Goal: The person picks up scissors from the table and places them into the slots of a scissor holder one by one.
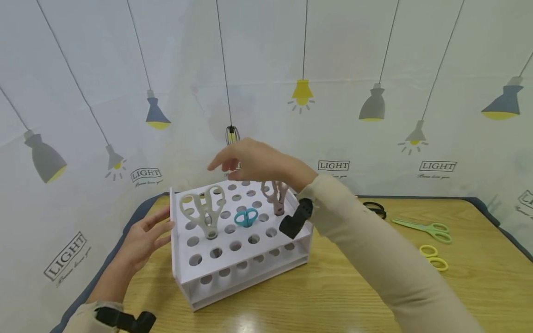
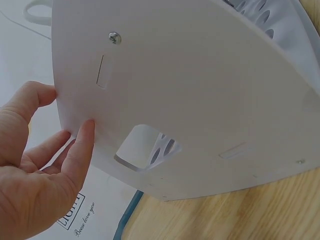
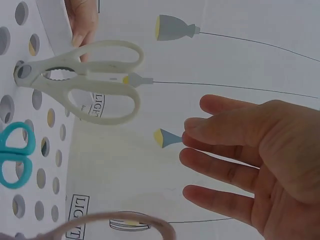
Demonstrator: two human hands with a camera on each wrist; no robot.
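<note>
The white rack stands at the table's back-left corner, pale scissors upright in it. The left hand, relaxed, touches the rack's left wall; the right hand hangs above, loosely open, holding nothing. Steadying lightly, clear of the scissors, seems wise.

The head camera looks forward and down from above the table, farthest off, taking in the whole rack and the backdrop. The left wrist camera sits close, facing the rack's side panel, tilted. The right wrist camera, turned sideways, looks across the rack's top to the backdrop. All 3 share the left hand; head and right wrist share the teal scissors.
</note>
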